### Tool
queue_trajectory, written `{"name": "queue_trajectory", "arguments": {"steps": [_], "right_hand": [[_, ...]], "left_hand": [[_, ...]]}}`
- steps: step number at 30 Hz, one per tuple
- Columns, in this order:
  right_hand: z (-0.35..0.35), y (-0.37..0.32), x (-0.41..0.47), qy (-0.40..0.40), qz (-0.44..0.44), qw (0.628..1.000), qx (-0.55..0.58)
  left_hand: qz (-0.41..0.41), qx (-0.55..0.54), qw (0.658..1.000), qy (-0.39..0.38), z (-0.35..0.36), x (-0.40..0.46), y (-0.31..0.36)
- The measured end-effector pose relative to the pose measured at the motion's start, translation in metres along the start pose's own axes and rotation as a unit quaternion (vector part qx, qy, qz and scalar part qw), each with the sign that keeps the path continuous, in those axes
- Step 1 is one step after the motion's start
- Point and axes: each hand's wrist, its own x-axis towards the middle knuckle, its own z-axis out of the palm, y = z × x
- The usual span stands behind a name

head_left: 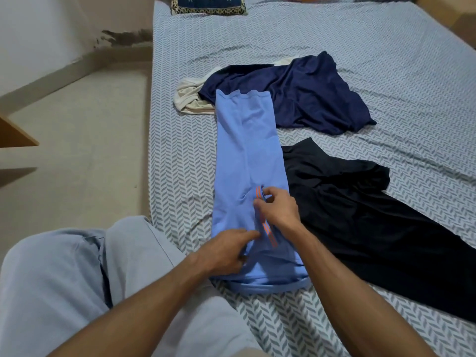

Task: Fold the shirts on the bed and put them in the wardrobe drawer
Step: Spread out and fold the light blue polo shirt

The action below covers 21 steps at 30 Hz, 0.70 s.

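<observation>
A light blue shirt lies on the bed, folded lengthwise into a long narrow strip. Its orange-striped sleeve trim shows near the close end. My right hand pinches that striped sleeve edge between thumb and fingers. My left hand grips the blue fabric just below it, fingers curled into a fold. A navy shirt lies crumpled beyond the blue one. A black shirt is spread to the right. A cream garment peeks out from under the navy shirt.
The bed sheet is grey-white with a chevron pattern. A patterned cushion sits at the head of the bed. My knee in light trousers is at the bed's left edge, above the beige floor.
</observation>
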Motion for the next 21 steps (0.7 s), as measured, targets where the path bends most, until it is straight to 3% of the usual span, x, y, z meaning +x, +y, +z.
{"name": "queue_trajectory", "arguments": {"steps": [3,6,10,16,21], "right_hand": [[0.003,0.009,0.009,0.036,-0.044,0.998,0.011],[0.005,0.025,0.011,0.020,-0.049,0.997,-0.047],[0.000,0.021,0.023,0.051,-0.047,0.995,-0.079],[-0.027,-0.010,0.103,0.066,-0.065,0.995,-0.039],[-0.053,-0.044,0.198,0.046,-0.057,0.997,0.028]], "left_hand": [[-0.011,0.013,1.000,-0.020,0.005,0.003,-0.005],[-0.006,0.001,0.998,-0.057,0.002,0.007,-0.003],[-0.066,-0.141,0.985,-0.078,-0.017,0.014,-0.011],[-0.159,-0.229,0.946,0.165,-0.076,0.067,-0.073],[-0.214,-0.144,0.931,0.260,-0.139,0.139,-0.141]]}}
